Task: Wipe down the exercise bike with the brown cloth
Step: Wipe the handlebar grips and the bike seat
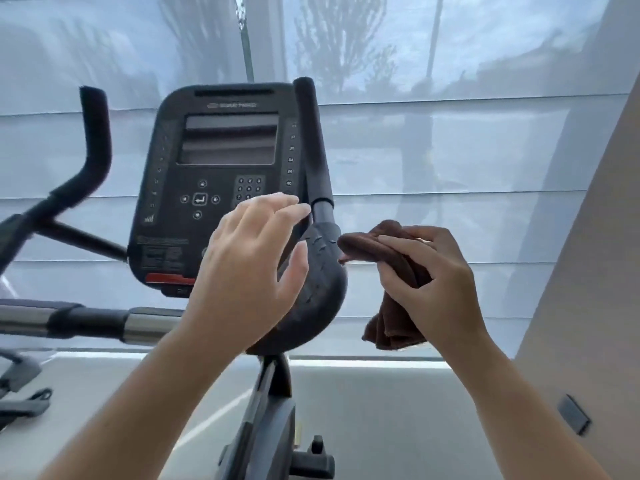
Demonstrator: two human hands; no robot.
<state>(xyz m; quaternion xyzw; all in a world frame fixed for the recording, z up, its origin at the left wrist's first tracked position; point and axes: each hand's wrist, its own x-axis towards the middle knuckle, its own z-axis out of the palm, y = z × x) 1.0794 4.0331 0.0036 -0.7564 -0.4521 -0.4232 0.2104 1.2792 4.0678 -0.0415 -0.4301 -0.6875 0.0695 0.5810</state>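
1. Two bare forearms rise from the bottom of the frame toward the exercise bike [270, 420], whose post climbs from the lower centre.

2. The right hand [433, 289], right of centre, is clenched around the brown cloth [391, 271]. The cloth is bunched: one rolled end sticks out leftward past the fingers [398, 244] and loose folds hang below the palm. Bunching it this way probably gives a firm pad for rubbing.

3. That rolled end touches, or nearly touches, the right side of the curved handlebar grip [322, 289] at mid-frame. The grip's dark covering looks cracked and flaking, so I judge this to be the spot about to be wiped.

4. The left hand [256, 268], centre frame, has its fingers released and spread in front of the same grip and the console's lower right corner, grasping nothing. It seems poised to steady the bar, though whether it touches is unclear.

5. Behind the hands stands the console [214, 188]. A logo above its dark screen is too blurred to read. Keypad digits, an enter arrow and a column of numbers down the right edge show; "30" and "40" can be made out. The red label and fine print at its bottom are illegible.

6. Farthest off, a pale translucent blind [450, 150] fills the background, with the left handlebar [93, 133] at upper left.
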